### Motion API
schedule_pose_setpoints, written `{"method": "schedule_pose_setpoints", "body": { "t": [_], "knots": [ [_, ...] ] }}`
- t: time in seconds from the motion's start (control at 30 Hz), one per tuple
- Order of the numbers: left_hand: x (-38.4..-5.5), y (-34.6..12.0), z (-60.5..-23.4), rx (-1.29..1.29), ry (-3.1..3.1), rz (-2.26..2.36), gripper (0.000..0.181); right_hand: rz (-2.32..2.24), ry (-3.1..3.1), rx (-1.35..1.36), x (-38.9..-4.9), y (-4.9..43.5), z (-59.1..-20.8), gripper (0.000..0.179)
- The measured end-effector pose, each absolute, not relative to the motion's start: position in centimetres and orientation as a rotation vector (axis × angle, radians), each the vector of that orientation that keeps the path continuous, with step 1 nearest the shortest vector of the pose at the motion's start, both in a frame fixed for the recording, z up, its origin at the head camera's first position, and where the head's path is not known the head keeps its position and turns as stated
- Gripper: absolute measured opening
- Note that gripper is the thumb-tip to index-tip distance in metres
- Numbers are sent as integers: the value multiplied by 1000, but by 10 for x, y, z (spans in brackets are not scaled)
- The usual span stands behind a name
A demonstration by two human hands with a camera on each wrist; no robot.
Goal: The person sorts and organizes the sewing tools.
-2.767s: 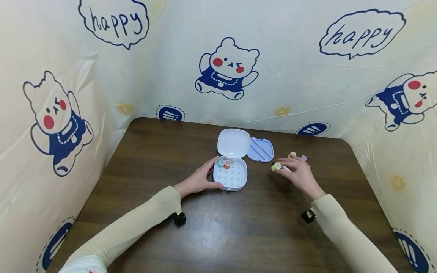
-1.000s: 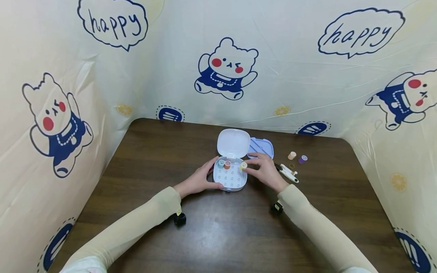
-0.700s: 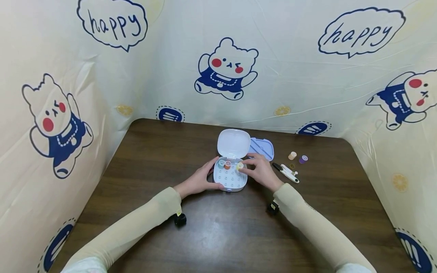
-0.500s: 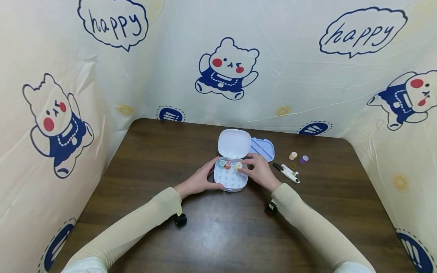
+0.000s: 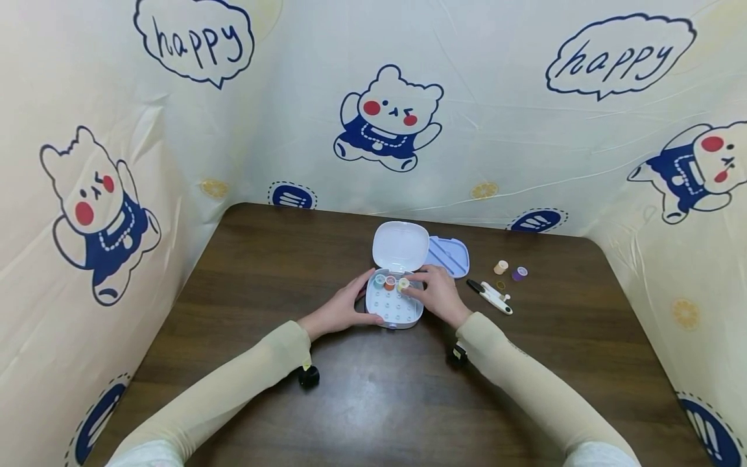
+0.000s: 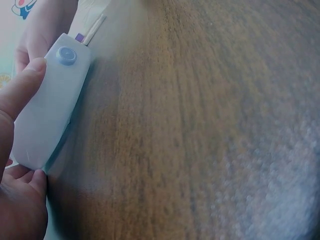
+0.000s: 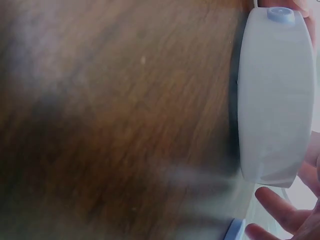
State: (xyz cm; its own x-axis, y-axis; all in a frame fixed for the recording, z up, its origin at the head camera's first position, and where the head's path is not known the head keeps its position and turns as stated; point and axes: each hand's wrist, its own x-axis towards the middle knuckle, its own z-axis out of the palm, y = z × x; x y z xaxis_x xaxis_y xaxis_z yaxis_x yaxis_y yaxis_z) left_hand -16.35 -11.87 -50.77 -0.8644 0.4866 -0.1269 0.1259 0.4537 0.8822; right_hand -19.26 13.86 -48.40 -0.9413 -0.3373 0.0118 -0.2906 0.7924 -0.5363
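A white sewing box (image 5: 394,320) with rows of small pegs stands open on the table. My left hand (image 5: 341,310) grips its left side, thumb at the front wall beside the round blue button (image 6: 66,55). Between the thumb and fingers of my right hand (image 5: 441,296) is a yellow thread spool (image 5: 403,284), pinched over the back row of pegs. Whether it sits down on a peg cannot be seen. To its left, a teal spool (image 5: 379,280) and an orange spool (image 5: 390,283) stand side by side. In the right wrist view, the box's side wall (image 7: 275,100) hides the spools.
The raised lid (image 5: 400,245) is at the box's back. Behind my right hand lies a lavender tray (image 5: 448,256). Farther right are a peach spool (image 5: 500,266), a purple spool (image 5: 520,273), a thin yellow ring (image 5: 500,284) and white-handled snips (image 5: 496,299).
My right hand has carried the yellow spool leftward from beside the snips to the box, then along the back row toward the orange spool. My left hand has stayed on the box.
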Motion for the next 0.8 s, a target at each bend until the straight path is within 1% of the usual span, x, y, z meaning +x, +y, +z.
{"method": "schedule_pose_setpoints", "body": {
  "t": [0.33,0.8],
  "knots": [
    [-163,-119,-507,535,2335,1400,113,-787,2934,-412,-190,133,-485,32],
    [-163,-119,-513,555,2345,1413,112,-679,3029,-401,-185,126,-486,31]
  ]
}}
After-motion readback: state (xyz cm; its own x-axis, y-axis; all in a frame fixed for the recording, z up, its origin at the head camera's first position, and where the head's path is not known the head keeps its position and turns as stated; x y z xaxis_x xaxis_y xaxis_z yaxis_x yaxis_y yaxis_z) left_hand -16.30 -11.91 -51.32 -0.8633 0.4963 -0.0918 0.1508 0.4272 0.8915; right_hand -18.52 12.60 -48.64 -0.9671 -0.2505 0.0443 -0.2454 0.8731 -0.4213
